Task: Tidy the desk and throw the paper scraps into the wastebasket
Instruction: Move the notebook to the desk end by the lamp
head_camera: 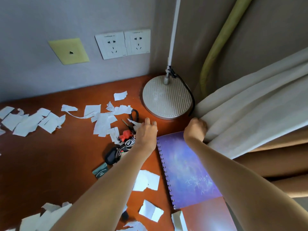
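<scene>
Paper scraps (150,210) lie nearest, along the desk's (50,164) front edge, with more scattered leftward (30,121). A purple spiral notebook (186,167) sits to the right. Past a bunch of keys (124,144), the left hand (146,130) reaches down onto a scrap, fingers curled; whether it grips I cannot tell. The right hand (195,129) clutches the pale curtain (250,110) beside the lamp base (166,99).

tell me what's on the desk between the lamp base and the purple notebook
In the head view, mostly bare desk. The left hand reaches in at that gap's left end, over a paper scrap; the right hand sits at its right end, by the curtain.
</scene>
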### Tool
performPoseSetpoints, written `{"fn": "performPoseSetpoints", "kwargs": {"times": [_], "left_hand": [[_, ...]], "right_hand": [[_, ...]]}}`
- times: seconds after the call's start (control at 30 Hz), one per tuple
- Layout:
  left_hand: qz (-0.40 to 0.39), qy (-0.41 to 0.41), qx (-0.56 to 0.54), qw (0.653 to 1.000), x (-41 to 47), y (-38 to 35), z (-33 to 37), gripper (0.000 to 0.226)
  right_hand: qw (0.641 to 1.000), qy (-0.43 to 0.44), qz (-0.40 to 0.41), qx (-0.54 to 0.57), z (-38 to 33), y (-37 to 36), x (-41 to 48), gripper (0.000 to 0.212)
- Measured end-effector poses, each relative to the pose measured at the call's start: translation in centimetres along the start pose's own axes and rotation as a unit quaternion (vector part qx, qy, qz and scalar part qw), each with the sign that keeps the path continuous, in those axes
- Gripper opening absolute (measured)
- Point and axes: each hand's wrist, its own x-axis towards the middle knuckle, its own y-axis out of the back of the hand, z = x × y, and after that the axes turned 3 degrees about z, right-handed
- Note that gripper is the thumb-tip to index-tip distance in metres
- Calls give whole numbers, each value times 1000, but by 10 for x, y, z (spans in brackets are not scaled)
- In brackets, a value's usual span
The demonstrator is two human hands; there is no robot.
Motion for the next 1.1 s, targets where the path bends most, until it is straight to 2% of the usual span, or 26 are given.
{"fn": "performPoseSetpoints", "kwargs": {"times": [0.27,0.4,0.5,0.6,0.7,0.77,0.87,0.93,1.1], "left_hand": [[-10,-6,24,1000,5,-2,-2,37],[3,11,-20,1000,3,2,-4,34],[24,30,-66,997,-1,7,-7,35],[34,55,-97,993,-10,16,-11,37],[56,73,-105,990,-23,23,-16,33],[68,87,-108,988,-30,24,-20,31],[56,122,-109,985,-49,25,-35,31],[42,143,-103,983,-62,25,-45,33],[36,185,-143,972,-88,24,-54,48]], "right_hand": [[997,-7,32,71,9,1,7,29],[981,2,77,178,5,6,4,31],[963,-14,64,261,-6,18,0,28],[936,-2,20,352,-20,29,-10,19],[878,6,-114,464,-36,35,-30,24],[852,6,-202,483,-42,33,-43,29],[864,22,-274,422,-49,27,-71,16],[872,23,-291,393,-50,24,-85,17],[906,43,-237,349,-39,24,-101,30]]}}
